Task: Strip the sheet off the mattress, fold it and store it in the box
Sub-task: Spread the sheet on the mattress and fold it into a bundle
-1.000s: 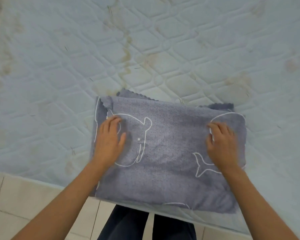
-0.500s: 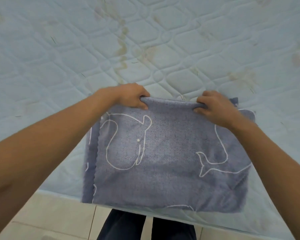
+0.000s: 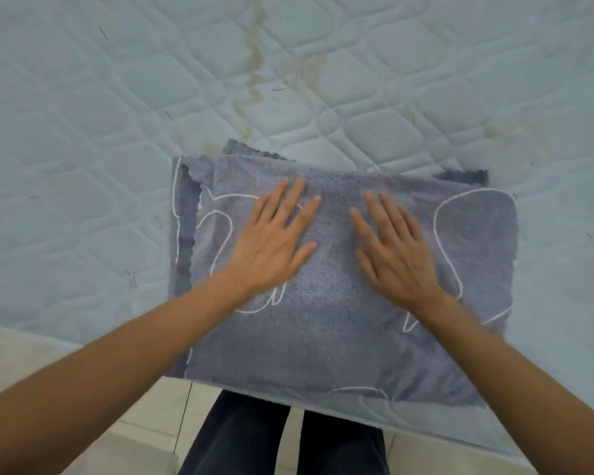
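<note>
Your left hand [image 3: 271,248] and right hand [image 3: 396,250] lay flat, fingers straight, pressing the folded grey-blue whale-print sheet [image 3: 323,337], which sat at the near edge of the pale-blue quilted mattress [image 3: 117,149].

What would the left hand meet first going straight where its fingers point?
Only more folded sheet, then its far edge and bare mattress. The left hand lies flat on the sheet; nothing else shows in that line.

A home bedroom — bare quilted mattress [image 3: 408,80] lying low beside pale floor tiles [image 3: 144,416].
</note>
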